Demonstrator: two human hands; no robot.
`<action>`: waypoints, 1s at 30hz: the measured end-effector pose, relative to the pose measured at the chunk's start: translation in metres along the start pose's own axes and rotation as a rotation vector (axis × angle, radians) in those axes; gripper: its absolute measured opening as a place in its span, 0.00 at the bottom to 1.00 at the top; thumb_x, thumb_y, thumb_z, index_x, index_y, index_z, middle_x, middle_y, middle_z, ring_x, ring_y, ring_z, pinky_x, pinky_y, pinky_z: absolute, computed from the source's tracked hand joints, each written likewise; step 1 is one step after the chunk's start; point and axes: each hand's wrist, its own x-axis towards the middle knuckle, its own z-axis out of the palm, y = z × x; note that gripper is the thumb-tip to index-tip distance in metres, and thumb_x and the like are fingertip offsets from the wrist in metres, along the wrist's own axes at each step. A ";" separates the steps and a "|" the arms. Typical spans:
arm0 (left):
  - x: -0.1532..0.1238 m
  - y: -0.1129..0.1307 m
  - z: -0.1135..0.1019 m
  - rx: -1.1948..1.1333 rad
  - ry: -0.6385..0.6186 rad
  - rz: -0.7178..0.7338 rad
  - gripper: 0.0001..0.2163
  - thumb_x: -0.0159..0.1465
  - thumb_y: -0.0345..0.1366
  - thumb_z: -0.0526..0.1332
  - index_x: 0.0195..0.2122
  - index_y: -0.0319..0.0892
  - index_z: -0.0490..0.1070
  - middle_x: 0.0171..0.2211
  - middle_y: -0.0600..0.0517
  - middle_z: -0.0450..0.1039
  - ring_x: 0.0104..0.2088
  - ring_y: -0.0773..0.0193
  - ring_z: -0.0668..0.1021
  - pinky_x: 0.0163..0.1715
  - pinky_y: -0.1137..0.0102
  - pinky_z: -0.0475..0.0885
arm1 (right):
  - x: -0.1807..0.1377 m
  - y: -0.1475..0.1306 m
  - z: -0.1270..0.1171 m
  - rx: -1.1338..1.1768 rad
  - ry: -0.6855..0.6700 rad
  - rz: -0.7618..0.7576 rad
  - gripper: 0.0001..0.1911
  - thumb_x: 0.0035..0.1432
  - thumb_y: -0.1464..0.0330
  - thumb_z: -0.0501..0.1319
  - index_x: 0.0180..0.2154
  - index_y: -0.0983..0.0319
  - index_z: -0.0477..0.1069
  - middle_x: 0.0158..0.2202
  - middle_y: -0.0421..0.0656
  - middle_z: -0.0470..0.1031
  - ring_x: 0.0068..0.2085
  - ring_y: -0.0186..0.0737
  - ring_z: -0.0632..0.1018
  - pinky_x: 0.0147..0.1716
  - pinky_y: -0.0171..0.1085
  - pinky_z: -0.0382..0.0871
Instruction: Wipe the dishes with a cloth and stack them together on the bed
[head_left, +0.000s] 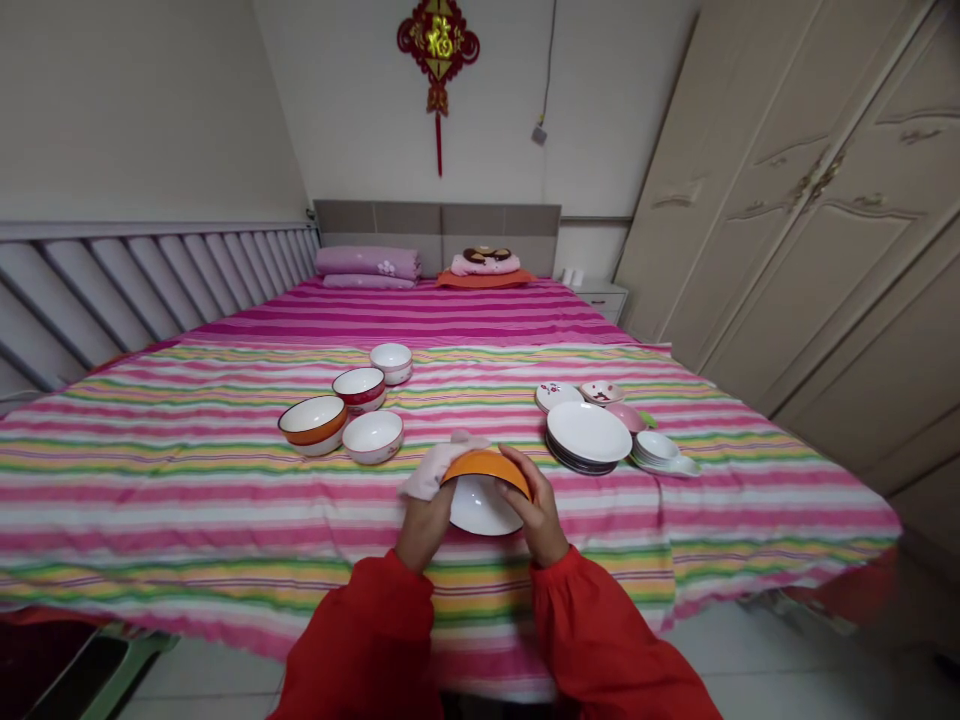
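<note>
**Both hands grip a tipped bowl (486,506)**

The right hand (541,508) clasps its right side, thumb by the rim. The left hand (423,522) holds the left side with a pale cloth (433,472), which hides most of those fingers, so their exact hold is hard to tell. The bowl's white inside faces the person, over a striped sheet (225,485). Beyond, more bowls (373,440) stand left; stacked plates (589,432) and small dishes (657,447) sit right.
</note>
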 end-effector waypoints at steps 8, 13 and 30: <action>-0.020 -0.009 0.027 -0.417 0.216 -0.278 0.20 0.54 0.36 0.67 0.49 0.40 0.73 0.43 0.45 0.79 0.46 0.52 0.80 0.50 0.59 0.73 | -0.009 -0.012 0.019 0.045 0.183 -0.025 0.29 0.46 0.63 0.67 0.53 0.60 0.72 0.43 0.45 0.76 0.46 0.47 0.75 0.48 0.43 0.68; -0.036 -0.028 0.047 -0.715 0.312 -0.672 0.16 0.56 0.31 0.65 0.47 0.35 0.73 0.37 0.43 0.81 0.44 0.52 0.81 0.47 0.60 0.75 | -0.021 0.010 0.032 0.127 0.364 0.032 0.27 0.54 0.60 0.63 0.55 0.60 0.69 0.51 0.48 0.74 0.52 0.49 0.73 0.53 0.47 0.65; -0.017 -0.005 0.004 -0.076 0.101 -0.096 0.20 0.58 0.42 0.63 0.50 0.43 0.72 0.43 0.48 0.79 0.49 0.54 0.78 0.53 0.59 0.70 | -0.011 -0.015 0.014 -0.061 -0.019 -0.080 0.35 0.44 0.63 0.69 0.56 0.58 0.69 0.46 0.45 0.74 0.48 0.48 0.74 0.50 0.44 0.67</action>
